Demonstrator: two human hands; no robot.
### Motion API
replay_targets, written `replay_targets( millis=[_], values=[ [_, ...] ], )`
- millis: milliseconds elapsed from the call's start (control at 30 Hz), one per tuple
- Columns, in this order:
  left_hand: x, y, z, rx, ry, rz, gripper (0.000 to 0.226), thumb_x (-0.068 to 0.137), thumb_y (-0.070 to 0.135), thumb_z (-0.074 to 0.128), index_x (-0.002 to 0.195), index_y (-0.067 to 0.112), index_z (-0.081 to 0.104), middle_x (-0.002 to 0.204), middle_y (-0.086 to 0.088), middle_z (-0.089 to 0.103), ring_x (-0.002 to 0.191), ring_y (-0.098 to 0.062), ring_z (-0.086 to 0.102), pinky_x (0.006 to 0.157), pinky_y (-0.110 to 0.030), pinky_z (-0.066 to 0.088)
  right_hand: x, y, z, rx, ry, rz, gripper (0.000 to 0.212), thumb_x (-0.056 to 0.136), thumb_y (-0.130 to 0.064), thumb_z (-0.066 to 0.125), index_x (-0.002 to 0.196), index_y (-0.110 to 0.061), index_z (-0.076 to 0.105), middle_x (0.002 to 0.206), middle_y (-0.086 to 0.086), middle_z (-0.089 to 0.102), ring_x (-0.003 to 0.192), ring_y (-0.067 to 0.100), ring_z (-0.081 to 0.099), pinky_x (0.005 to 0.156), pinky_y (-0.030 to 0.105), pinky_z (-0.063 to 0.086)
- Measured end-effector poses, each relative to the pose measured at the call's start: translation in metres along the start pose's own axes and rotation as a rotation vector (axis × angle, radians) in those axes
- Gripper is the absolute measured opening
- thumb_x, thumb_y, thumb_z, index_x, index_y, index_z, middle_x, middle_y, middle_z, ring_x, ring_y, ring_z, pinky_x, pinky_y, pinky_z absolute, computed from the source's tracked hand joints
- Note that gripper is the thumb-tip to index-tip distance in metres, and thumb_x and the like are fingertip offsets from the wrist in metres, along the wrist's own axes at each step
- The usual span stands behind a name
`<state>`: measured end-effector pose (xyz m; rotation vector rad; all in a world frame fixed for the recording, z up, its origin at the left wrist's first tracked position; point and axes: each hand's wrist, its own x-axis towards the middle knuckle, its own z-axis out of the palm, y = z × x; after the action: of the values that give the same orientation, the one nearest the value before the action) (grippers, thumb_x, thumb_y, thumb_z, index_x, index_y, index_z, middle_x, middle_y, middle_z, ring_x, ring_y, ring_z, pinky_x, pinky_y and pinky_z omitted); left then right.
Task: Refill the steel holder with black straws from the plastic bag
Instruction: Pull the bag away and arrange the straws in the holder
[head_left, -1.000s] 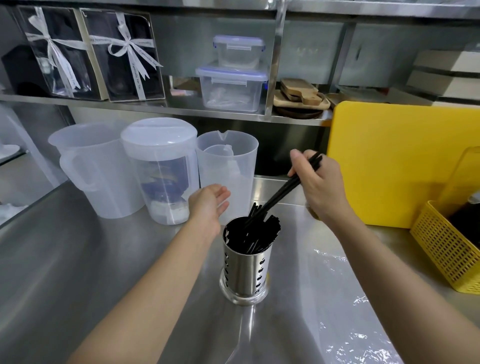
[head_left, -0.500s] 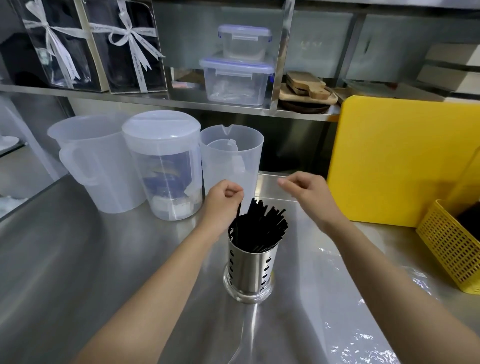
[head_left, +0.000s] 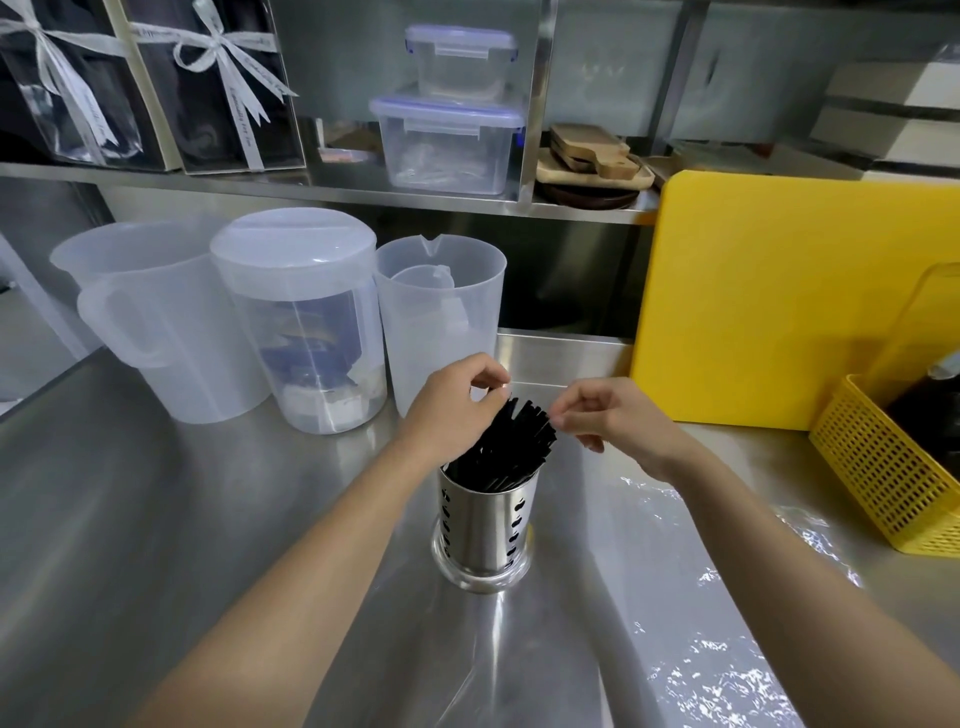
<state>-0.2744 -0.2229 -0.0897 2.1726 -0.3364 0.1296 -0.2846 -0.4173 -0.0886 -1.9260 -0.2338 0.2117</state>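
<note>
A perforated steel holder (head_left: 485, 525) stands upright mid-counter, packed with black straws (head_left: 511, 447) that lean to the right. My left hand (head_left: 449, 405) is at the left side of the bundle's top, fingers curled onto the straw tips. My right hand (head_left: 618, 415) pinches the tips at the bundle's right edge with thumb and forefinger. A clear plastic bag (head_left: 701, 577) lies flat on the counter to the right of the holder, under my right forearm; I see no straws in it.
Three translucent plastic jugs (head_left: 306, 322) stand behind the holder on the left. A yellow cutting board (head_left: 779, 291) leans at the back right, with a yellow basket (head_left: 883, 478) in front of it. A steel shelf (head_left: 311, 187) with boxes runs overhead.
My right hand lowered a bunch of straws into the holder and let it go. Both hands then closed in on the straw tips.
</note>
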Motion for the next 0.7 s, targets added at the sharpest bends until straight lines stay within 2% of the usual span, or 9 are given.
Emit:
replay_targets(
  millis=[33, 133, 167, 267, 367, 433, 533, 600, 700],
  values=[
    [-0.001, 0.002, 0.000, 0.056, -0.023, 0.038, 0.014, 0.088, 0.018, 0.056, 0.099, 0.018, 0.064, 0.101, 0.008, 0.065, 0.097, -0.006, 0.055, 0.078, -0.004, 0.035, -0.002, 0.001, 0.001, -0.008, -0.041, -0.005, 0.013, 0.081, 0.001, 0.063, 0.076, -0.011, 0.065, 0.055, -0.007, 0.060, 0.050, 0.008, 0.047, 0.046, 0.020, 0.036],
    [-0.004, 0.005, 0.001, 0.228, -0.061, 0.143, 0.015, 0.088, 0.022, 0.056, 0.101, 0.021, 0.064, 0.106, 0.005, 0.065, 0.106, -0.012, 0.051, 0.096, -0.022, 0.029, -0.007, 0.001, 0.003, -0.052, -0.107, -0.021, 0.018, 0.080, 0.002, 0.062, 0.087, -0.014, 0.064, 0.065, -0.005, 0.064, 0.058, 0.014, 0.056, 0.047, 0.023, 0.043],
    [-0.005, 0.005, 0.001, 0.266, -0.065, 0.173, 0.015, 0.088, 0.023, 0.056, 0.101, 0.022, 0.064, 0.105, 0.005, 0.065, 0.107, -0.013, 0.050, 0.098, -0.024, 0.026, -0.008, 0.001, 0.004, -0.070, -0.113, -0.028, 0.020, 0.080, 0.002, 0.062, 0.091, -0.014, 0.064, 0.070, -0.002, 0.065, 0.063, 0.016, 0.058, 0.048, 0.024, 0.045],
    [-0.009, 0.009, 0.002, 0.304, -0.078, 0.262, 0.014, 0.086, 0.020, 0.057, 0.097, 0.022, 0.065, 0.099, 0.005, 0.067, 0.104, -0.014, 0.051, 0.092, -0.021, 0.020, -0.009, -0.001, 0.008, -0.132, -0.088, -0.072, 0.023, 0.079, 0.000, 0.065, 0.091, -0.019, 0.061, 0.085, 0.004, 0.067, 0.075, 0.018, 0.063, 0.049, 0.027, 0.050],
    [-0.012, 0.015, 0.000, 0.279, -0.095, 0.301, 0.012, 0.085, 0.018, 0.057, 0.093, 0.022, 0.066, 0.094, 0.008, 0.067, 0.098, -0.014, 0.054, 0.093, -0.024, 0.024, -0.008, 0.002, 0.014, -0.150, -0.033, -0.112, 0.019, 0.079, -0.001, 0.067, 0.087, -0.017, 0.062, 0.085, 0.005, 0.068, 0.073, 0.014, 0.066, 0.050, 0.030, 0.054],
    [-0.013, 0.018, -0.001, 0.272, -0.129, 0.290, 0.012, 0.085, 0.019, 0.057, 0.094, 0.022, 0.065, 0.090, 0.011, 0.065, 0.096, -0.014, 0.055, 0.098, -0.029, 0.030, -0.008, 0.005, 0.017, -0.134, -0.004, -0.129, 0.017, 0.078, 0.001, 0.067, 0.086, -0.013, 0.063, 0.081, 0.006, 0.068, 0.066, 0.011, 0.067, 0.049, 0.030, 0.055],
    [-0.012, 0.017, -0.001, 0.239, -0.220, 0.199, 0.015, 0.083, 0.020, 0.060, 0.097, 0.026, 0.062, 0.093, 0.013, 0.063, 0.100, -0.013, 0.056, 0.100, -0.034, 0.037, -0.006, 0.006, 0.020, -0.138, 0.045, -0.145, 0.020, 0.078, 0.003, 0.067, 0.082, -0.016, 0.064, 0.075, 0.002, 0.068, 0.062, 0.009, 0.067, 0.052, 0.027, 0.056],
    [-0.011, 0.014, 0.001, 0.211, -0.256, 0.118, 0.023, 0.082, 0.022, 0.062, 0.101, 0.030, 0.055, 0.100, 0.010, 0.063, 0.106, -0.015, 0.055, 0.099, -0.037, 0.041, -0.005, 0.005, 0.020, -0.142, 0.077, -0.142, 0.019, 0.079, 0.002, 0.067, 0.081, -0.016, 0.065, 0.076, 0.004, 0.069, 0.062, 0.013, 0.068, 0.059, 0.027, 0.058],
    [-0.009, 0.013, 0.004, 0.191, -0.268, 0.045, 0.034, 0.080, 0.023, 0.066, 0.109, 0.027, 0.048, 0.100, 0.009, 0.059, 0.102, -0.016, 0.054, 0.096, -0.038, 0.044, -0.003, 0.000, 0.017, -0.124, 0.118, -0.153, 0.016, 0.079, 0.002, 0.067, 0.079, -0.014, 0.065, 0.070, 0.004, 0.068, 0.059, 0.013, 0.069, 0.063, 0.024, 0.057]
  ],
)
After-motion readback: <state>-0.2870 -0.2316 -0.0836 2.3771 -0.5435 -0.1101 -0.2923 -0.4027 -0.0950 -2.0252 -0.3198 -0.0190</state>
